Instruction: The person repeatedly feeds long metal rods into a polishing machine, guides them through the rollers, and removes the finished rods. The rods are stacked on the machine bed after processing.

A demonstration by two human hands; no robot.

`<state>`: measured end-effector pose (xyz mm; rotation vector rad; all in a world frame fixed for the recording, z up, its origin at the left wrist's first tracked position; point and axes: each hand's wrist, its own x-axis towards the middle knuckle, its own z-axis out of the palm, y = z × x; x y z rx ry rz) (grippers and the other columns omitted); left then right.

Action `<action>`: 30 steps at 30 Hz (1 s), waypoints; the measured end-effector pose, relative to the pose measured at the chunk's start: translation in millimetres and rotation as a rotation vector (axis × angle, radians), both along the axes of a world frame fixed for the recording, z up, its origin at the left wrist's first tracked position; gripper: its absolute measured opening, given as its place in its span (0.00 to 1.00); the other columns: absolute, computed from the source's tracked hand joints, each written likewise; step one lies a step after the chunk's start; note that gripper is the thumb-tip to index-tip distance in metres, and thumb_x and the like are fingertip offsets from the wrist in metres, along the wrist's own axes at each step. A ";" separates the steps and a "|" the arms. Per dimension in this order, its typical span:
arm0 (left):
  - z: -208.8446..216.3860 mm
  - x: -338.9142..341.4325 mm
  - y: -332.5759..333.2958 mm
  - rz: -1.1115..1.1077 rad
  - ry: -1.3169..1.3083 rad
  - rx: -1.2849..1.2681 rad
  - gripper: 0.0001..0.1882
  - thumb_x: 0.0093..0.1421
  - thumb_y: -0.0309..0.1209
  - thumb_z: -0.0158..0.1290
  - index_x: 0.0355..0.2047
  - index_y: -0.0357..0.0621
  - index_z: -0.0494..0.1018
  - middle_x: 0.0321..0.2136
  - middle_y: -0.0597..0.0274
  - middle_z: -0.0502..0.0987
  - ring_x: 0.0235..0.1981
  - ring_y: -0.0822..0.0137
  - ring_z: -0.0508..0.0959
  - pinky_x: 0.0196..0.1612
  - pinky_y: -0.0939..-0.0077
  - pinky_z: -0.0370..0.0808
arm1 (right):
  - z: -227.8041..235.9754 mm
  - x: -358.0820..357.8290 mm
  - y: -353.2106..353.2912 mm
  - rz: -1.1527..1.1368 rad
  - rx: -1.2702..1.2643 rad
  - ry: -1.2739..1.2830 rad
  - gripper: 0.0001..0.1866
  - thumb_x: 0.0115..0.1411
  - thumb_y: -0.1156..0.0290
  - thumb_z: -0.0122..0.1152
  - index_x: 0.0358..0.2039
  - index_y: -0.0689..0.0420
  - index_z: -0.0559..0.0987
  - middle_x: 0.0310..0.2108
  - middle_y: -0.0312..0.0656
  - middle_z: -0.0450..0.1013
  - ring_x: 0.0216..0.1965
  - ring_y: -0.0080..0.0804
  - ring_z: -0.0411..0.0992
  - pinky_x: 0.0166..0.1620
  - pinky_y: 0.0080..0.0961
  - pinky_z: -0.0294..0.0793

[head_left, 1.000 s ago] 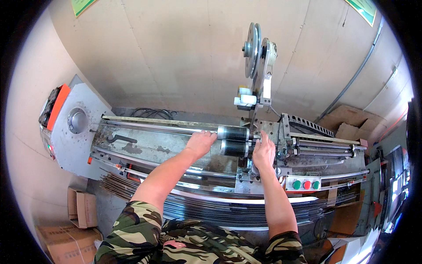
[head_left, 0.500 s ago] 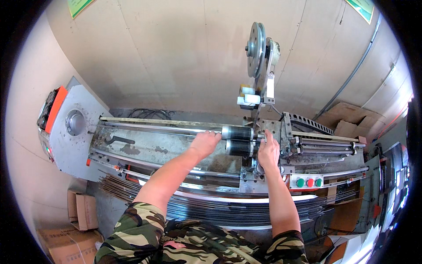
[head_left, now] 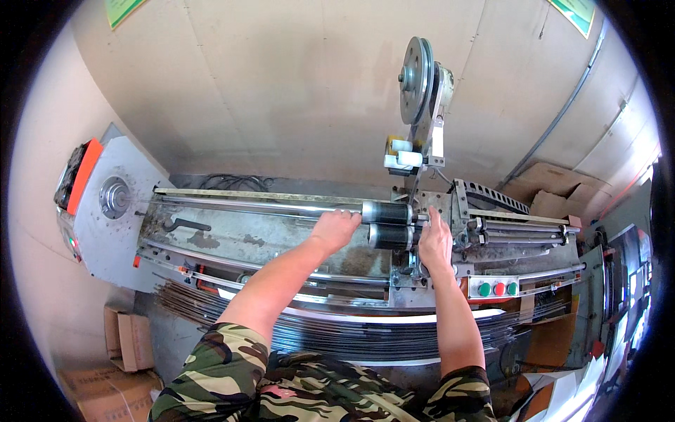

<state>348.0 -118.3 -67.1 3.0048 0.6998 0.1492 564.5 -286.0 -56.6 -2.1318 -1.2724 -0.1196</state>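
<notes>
Two black, silver-ended cylinders (head_left: 392, 212); left hand (head_left: 339, 229) curled, right hand (head_left: 436, 245) half-open, holds unclear.

Between left hand (head_left: 337, 229) and right hand (head_left: 436, 244): two black cylinders (head_left: 391, 238) bar the direct path.
Beyond right hand: an upright pulley arm (head_left: 437, 143) obstructs.
Leftward of left hand: open room above the machine bed (head_left: 235, 226), a wrench (head_left: 191, 224) lying low.

Left of the left hand (head_left: 337, 230) lie a hooked wrench (head_left: 188, 224), black cables (head_left: 235, 183) beyond it and, well apart, a cardboard box (head_left: 136, 342); right of the right hand (head_left: 436, 244), brown cardboard sheets (head_left: 557, 178).
</notes>
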 end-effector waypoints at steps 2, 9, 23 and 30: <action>-0.2 1.3 -0.2 -0.001 0.007 -0.014 0.11 0.61 0.26 0.48 0.44 0.45 0.72 0.36 0.53 0.79 0.40 0.53 0.81 0.40 0.57 0.78 | 3.4 -1.3 -1.3 0.007 0.000 -0.013 0.23 0.63 0.76 0.53 0.59 0.64 0.68 0.45 0.59 0.75 0.47 0.58 0.72 0.52 0.47 0.71; 3.9 1.3 3.2 -0.009 0.052 -0.039 0.13 0.61 0.26 0.48 0.46 0.45 0.71 0.37 0.52 0.79 0.40 0.52 0.82 0.40 0.56 0.78 | 0.8 7.9 -6.6 0.005 -0.010 -0.073 0.22 0.63 0.76 0.53 0.58 0.63 0.69 0.46 0.59 0.75 0.48 0.58 0.72 0.53 0.47 0.71; -9.9 -92.5 79.2 -0.114 0.016 -0.013 0.11 0.61 0.28 0.47 0.44 0.46 0.70 0.33 0.51 0.78 0.35 0.49 0.82 0.35 0.53 0.77 | 1.2 -103.9 55.1 0.261 0.114 -0.266 0.20 0.58 0.70 0.65 0.49 0.64 0.76 0.52 0.54 0.74 0.55 0.52 0.72 0.60 0.44 0.68; -5.6 -187.0 135.7 -0.116 0.097 -0.028 0.14 0.63 0.28 0.45 0.49 0.49 0.71 0.37 0.51 0.79 0.38 0.49 0.82 0.38 0.54 0.77 | -24.6 -153.7 84.1 0.132 -0.019 -0.206 0.24 0.58 0.61 0.65 0.50 0.64 0.76 0.53 0.52 0.74 0.57 0.49 0.69 0.64 0.44 0.63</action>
